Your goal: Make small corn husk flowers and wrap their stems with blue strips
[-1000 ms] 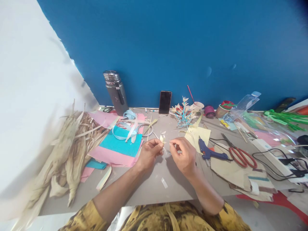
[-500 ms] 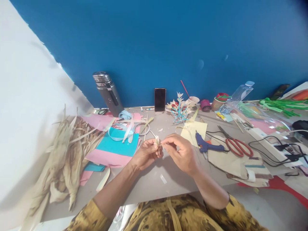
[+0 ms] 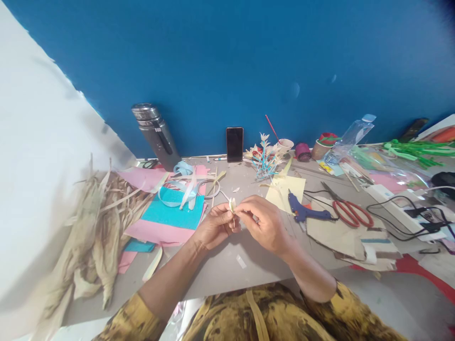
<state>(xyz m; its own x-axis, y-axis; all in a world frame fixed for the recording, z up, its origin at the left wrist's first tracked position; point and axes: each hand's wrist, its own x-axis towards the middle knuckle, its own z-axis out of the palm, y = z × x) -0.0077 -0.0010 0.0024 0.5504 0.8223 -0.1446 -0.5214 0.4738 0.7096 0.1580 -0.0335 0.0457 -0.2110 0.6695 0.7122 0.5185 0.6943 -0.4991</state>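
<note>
Between both hands, over the front middle of the table, is a small cream flower (image 3: pixel 232 204) that looks made of dried husk. My left hand (image 3: pixel 215 227) pinches its base between thumb and fingers. From the right, my right hand (image 3: pixel 261 220) has its thumb and fingertips closed at the flower's side, touching it. Fingers hide the lower part of the flower. Behind the hands stands a bunch of finished-looking cream flowers on blue stems (image 3: pixel 265 161). A blue glue gun (image 3: pixel 307 212) lies to the right of my right hand.
Dried husks (image 3: pixel 80 241) heap at the left, beside pink and blue sheets (image 3: pixel 174 210) with pale blue ribbon. A dark flask (image 3: pixel 156 137) and a phone (image 3: pixel 235 144) stand by the wall. Red-handled scissors (image 3: pixel 351 213), a power strip (image 3: pixel 394 208) and cables lie right.
My right hand has shifted slightly left, its fingertips closer on the flower. My left hand keeps its pinch. The whole view has tilted a little.
</note>
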